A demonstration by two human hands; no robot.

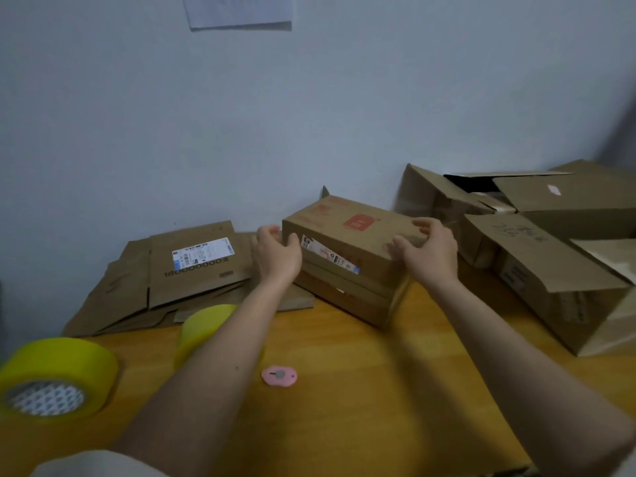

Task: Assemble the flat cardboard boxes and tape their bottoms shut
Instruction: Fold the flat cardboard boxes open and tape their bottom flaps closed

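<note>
A brown cardboard box (347, 249) with red print and a white label stands squared up on the wooden table (361, 373), tilted toward me. My left hand (278, 253) grips its left end, fingers curled round the corner. My right hand (426, 253) grips its right end from above. Several flat boxes (192, 270) lie stacked to the left against the wall. Two yellow tape rolls sit near me: one tape roll (55, 380) at the far left, the other tape roll (203, 325) partly behind my left forearm.
A small pink cutter (279, 375) lies on the table between my forearms. Several assembled or open boxes (537, 256) pile up at the right. A paper sheet (237, 12) hangs on the pale wall behind.
</note>
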